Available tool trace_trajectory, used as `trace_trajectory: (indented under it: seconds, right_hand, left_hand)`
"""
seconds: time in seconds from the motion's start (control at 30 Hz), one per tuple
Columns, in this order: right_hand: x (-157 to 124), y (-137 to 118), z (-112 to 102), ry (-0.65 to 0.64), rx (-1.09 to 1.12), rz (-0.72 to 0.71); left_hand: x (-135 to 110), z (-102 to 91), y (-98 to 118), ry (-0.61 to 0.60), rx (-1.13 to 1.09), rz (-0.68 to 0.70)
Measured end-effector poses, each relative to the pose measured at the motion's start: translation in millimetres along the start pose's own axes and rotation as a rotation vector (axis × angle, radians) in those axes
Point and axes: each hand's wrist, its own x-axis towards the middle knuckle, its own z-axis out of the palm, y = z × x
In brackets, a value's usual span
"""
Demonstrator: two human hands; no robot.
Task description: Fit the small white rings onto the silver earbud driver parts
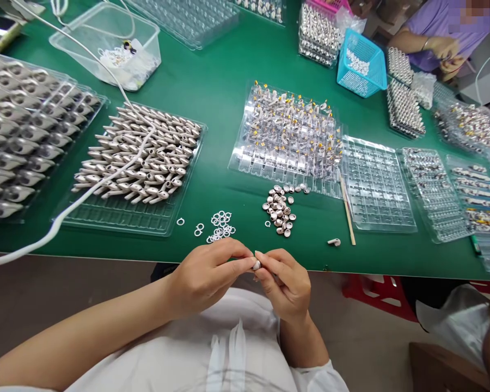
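Note:
My left hand (206, 275) and my right hand (286, 283) meet at the table's front edge, both closed in a pinch on one small pale earbud part (256, 265). Fingertips cover much of it. Just beyond my left hand lie loose white rings (220, 219). A heap of small beige round caps (278, 209) sits past my right hand, with a single white ring (267, 224) beside it. One loose earbud (334, 242) rests farther right, near a thin wooden stick (348, 215).
Beige earbud shells (147, 152) fill a tray at left, crossed by a white cable (85, 196). Small parts with yellow tips crowd a transparent tray (245, 158). Farther back stand a plastic tub (65, 41) and blue basket (363, 81). A co-worker's hands (445, 51) are at upper right.

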Motion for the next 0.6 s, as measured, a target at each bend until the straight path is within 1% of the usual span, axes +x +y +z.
trace_trajectory:
  seconds: [0.1,0.17,0.37,0.6]
  right_hand:
    - [-0.7,2.4,1.1,0.006,0.171,0.115]
    - [-1.9,4.8,2.7,0.016,0.239,0.155]
    - [-6.9,9.7,7.1,0.082,0.287,0.192]
    - [-4.8,11.2,8.5,0.052,0.392,0.22]
  left_hand:
    - [0.4,-0.2,-0.1,-0.01,-0.031,-0.004]
    - [0.4,0.2,-0.1,-0.009,-0.03,-0.002]
    - [0.3,-0.1,-0.4,0.009,-0.001,0.004]
    - [0.9,-0.5,-0.9,0.006,-0.005,0.006]
